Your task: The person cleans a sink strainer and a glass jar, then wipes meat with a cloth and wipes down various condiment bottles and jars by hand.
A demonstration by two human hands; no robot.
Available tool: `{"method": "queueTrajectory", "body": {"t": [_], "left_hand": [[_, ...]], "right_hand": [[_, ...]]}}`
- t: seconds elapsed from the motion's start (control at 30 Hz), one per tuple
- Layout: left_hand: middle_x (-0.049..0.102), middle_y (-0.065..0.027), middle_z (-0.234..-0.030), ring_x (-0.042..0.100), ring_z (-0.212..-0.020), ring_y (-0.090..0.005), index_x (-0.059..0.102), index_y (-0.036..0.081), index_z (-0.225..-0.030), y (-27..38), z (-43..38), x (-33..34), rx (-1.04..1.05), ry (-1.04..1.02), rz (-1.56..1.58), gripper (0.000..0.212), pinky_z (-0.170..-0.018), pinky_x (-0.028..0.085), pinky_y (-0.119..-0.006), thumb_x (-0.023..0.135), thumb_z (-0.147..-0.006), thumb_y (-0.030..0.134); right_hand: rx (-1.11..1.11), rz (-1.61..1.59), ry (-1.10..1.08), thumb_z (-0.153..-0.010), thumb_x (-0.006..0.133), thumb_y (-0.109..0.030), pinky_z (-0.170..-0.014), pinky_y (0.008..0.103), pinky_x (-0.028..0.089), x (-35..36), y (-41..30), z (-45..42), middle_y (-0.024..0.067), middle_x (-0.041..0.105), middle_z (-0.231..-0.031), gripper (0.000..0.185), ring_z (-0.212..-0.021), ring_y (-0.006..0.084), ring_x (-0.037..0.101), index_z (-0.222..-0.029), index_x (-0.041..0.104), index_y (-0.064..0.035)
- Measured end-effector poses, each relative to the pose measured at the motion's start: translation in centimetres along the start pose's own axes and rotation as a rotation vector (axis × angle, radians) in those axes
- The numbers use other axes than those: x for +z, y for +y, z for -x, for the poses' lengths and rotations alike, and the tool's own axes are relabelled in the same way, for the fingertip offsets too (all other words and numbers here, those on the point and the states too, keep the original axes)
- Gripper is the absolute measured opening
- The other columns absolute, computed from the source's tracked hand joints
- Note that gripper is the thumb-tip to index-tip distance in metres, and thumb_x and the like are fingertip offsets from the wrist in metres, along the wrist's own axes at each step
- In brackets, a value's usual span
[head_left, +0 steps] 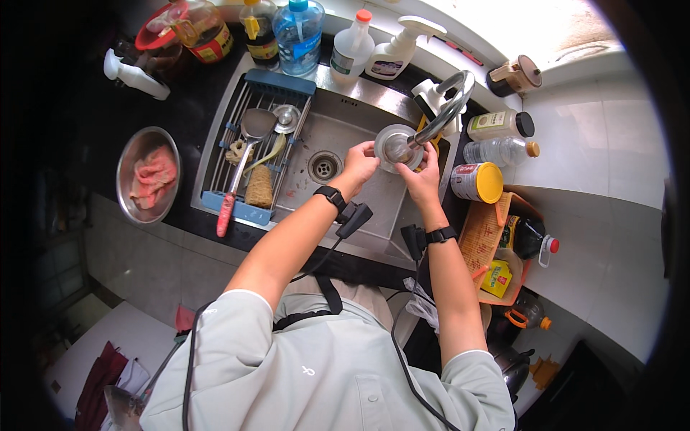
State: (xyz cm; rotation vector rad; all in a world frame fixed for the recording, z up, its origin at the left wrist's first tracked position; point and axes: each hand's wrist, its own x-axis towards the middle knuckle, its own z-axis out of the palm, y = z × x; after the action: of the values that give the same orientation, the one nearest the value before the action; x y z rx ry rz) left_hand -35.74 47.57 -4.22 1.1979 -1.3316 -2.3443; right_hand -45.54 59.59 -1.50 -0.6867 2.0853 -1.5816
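Observation:
Under the curved metal faucet, a clear round cup or bowl is held over the stainless steel sink. My left hand grips its left rim with the fingertips. On the opposite side, my right hand grips it with the thumb at the near edge. The faucet's tip covers part of the vessel, and whether water flows is hard to tell. To the left of my hands lies the sink drain.
A roll-out rack across the sink bears a spatula, a loofah piece and a pot lid. Left stands a metal bowl with a pink cloth. Bottles line the back; a yellow-lidded can and orange basket stand right.

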Motion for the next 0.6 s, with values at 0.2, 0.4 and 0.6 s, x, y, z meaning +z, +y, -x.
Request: {"method": "queueTrajectory", "body": {"t": [0.2, 0.4, 0.6], "left_hand": [[0.062, -0.0088, -0.111, 0.058, -0.100, -0.0173, 0.054, 0.005, -0.122, 0.5, 1.0, 0.3, 0.165, -0.117, -0.081, 0.047, -0.083, 0.046, -0.030, 0.065, -0.077, 0.005], [0.067, -0.0129, -0.099, 0.064, -0.089, -0.0220, 0.061, 0.002, -0.111, -1.9, -1.2, -0.2, 0.302, 0.048, -0.381, 0.038, -0.078, 0.049, -0.034, 0.068, -0.076, 0.017], [0.066, -0.0175, -0.103, 0.065, -0.092, -0.0262, 0.065, 0.003, -0.104, -3.6, -2.6, -0.8, 0.223, 0.014, -0.303, 0.035, -0.079, 0.049, -0.033, 0.064, -0.081, 0.029]], "right_hand": [[-0.038, -0.022, -0.014, -0.070, 0.072, 0.000, -0.084, 0.0271, 0.049, -0.3, 0.2, -0.1, 0.0105, 0.055, -0.112, 0.075, -0.100, 0.0169, 0.059, -0.135, 0.035, -0.0006], [-0.044, -0.114, -0.021, -0.072, 0.070, 0.003, -0.083, 0.0259, 0.049, -0.2, -0.2, -0.3, 0.0079, 0.057, -0.105, 0.073, -0.095, 0.0155, 0.060, -0.136, 0.034, -0.0006], [0.148, -0.310, -0.039, -0.078, 0.065, 0.005, -0.079, 0.0245, 0.049, -1.1, 0.0, -0.2, 0.0062, 0.059, -0.109, 0.071, -0.095, 0.0130, 0.060, -0.138, 0.029, -0.0021]]}}
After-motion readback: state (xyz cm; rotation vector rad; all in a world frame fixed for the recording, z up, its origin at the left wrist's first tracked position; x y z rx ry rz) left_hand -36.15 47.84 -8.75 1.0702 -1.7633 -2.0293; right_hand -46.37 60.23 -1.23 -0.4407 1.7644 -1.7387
